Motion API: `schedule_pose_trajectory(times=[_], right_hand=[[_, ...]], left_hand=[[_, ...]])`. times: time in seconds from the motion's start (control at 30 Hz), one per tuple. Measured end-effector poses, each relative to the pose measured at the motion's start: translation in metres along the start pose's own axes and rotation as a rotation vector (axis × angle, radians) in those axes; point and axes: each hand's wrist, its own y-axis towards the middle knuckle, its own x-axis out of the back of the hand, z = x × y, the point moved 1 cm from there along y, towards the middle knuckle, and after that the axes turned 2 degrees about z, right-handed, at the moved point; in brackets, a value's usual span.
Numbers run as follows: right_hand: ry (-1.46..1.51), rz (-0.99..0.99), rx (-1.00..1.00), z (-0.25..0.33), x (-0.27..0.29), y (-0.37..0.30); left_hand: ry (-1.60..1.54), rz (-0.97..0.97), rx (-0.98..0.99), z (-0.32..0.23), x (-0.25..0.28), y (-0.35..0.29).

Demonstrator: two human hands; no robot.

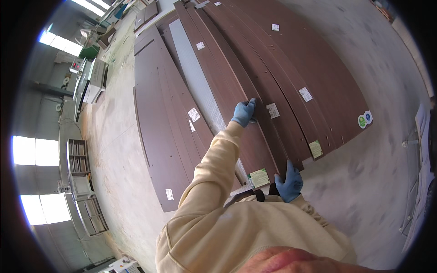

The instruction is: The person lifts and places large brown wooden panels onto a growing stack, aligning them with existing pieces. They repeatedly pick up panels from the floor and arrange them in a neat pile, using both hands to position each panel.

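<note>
Beige sweatshirt [273, 227] nearest, we judge gripping step, left hand [244, 113] and right hand [290, 183] clamped on narrow board [270, 136], next needs even support

Was a workshop or production hall for panel goods. Held, across the centre of the frame, long brown panels [327, 68] with white paper labels [305, 94] and small round holes [171, 156]. Had a bare, hard, dust-marked floor [123, 123] on both sides of the stock. Contained a pale, boxy machine [96, 81] at the upper left and open shelving [78, 157] at the left. Was lit at the far left through large bright windows [36, 150] in a plain grey wall [41, 119].
</note>
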Motion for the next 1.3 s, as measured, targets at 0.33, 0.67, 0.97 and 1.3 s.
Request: schedule_pose_trajectory(times=[0.33,0.67,0.97,1.3], right_hand=[[0.016,-0.04,0.167,0.015,-0.005,0.01],[0.05,0.066,0.359,0.08,-0.025,0.028],[0.02,0.064,0.425,0.091,-0.051,0.008],[0.012,0.047,0.438,0.093,-0.055,-0.01]], left_hand=[[-0.226,-0.085,-0.175,0.0,0.038,-0.019],[-0.571,-0.371,-0.254,0.018,0.135,-0.042],[-0.531,-0.331,-0.177,0.03,0.177,-0.082],[-0.623,-0.209,-0.222,0.037,0.192,-0.106]])
